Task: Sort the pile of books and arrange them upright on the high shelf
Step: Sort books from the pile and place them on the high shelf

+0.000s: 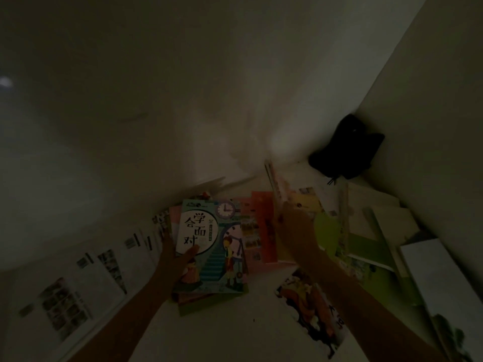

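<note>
At centre, 6 o'clock: a dim white surface (214, 333) strewn with books.
Left hand (180, 254): fingers grasping a teal picture book (214, 246), thumb on its cover, atop a small stack.
Right hand (295, 231): at 3 o'clock of the teal book, touching thin upright books (277, 184); finger state cannot be told.
Black bag (345, 150): corner, 2 o'clock.
Loose books (311, 307): flat, 4 o'clock.

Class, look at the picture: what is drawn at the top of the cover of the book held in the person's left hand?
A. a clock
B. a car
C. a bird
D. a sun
A: the teal book gripped by the left hand shows a round clock face with hands near its upper right corner.
</note>
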